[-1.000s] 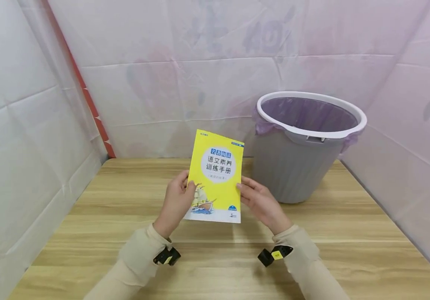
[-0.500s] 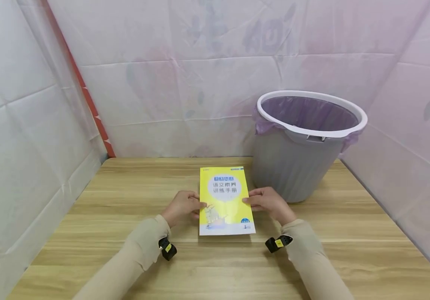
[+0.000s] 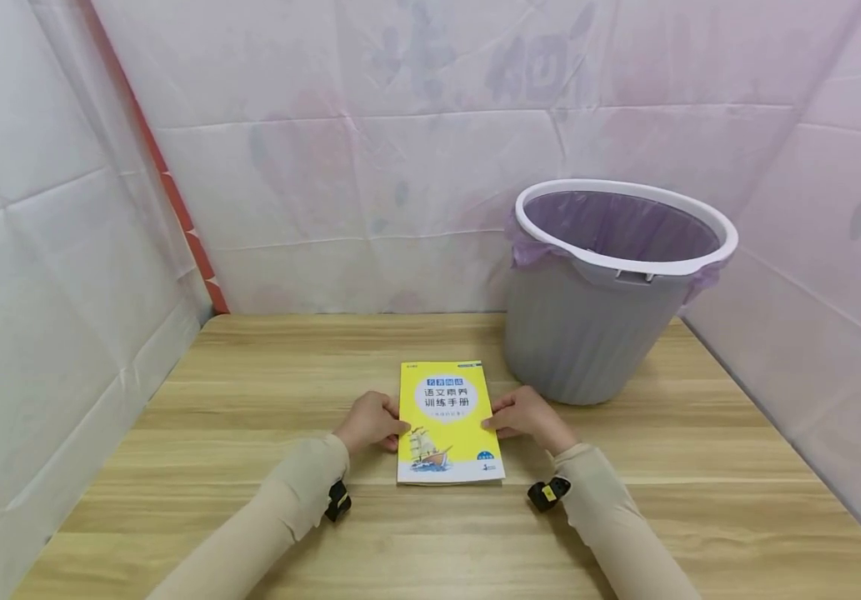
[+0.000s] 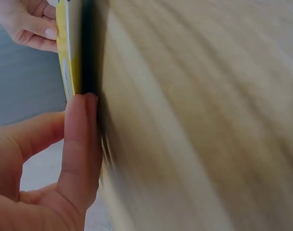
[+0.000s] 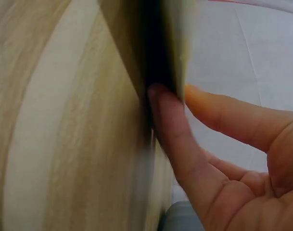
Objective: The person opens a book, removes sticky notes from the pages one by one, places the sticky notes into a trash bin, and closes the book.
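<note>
A yellow workbook (image 3: 448, 433) with a sailing ship on its cover lies face up, close over the table in the head view. My left hand (image 3: 372, 422) pinches its left edge, thumb on the cover and fingers underneath. At the opposite edge, my right hand (image 3: 532, 418) pinches it the same way. In the left wrist view the workbook (image 4: 68, 48) appears edge-on, with the left fingers (image 4: 79, 144) under it just above the wood. The right wrist view shows the right fingers (image 5: 177, 130) beneath the workbook's dark underside, its thumb against the cover.
A grey trash bin (image 3: 588, 333) with a white rim and purple liner stands at the back right, close beyond my right hand. The wood-grain table (image 3: 287, 358) reaches back to a pale cloth wall (image 3: 287, 192), with cloth on both sides too.
Both hands have lowered the workbook from a raised, tilted hold down to near the table, bringing it toward me. It now lies flatter. The bin has stayed in place.
</note>
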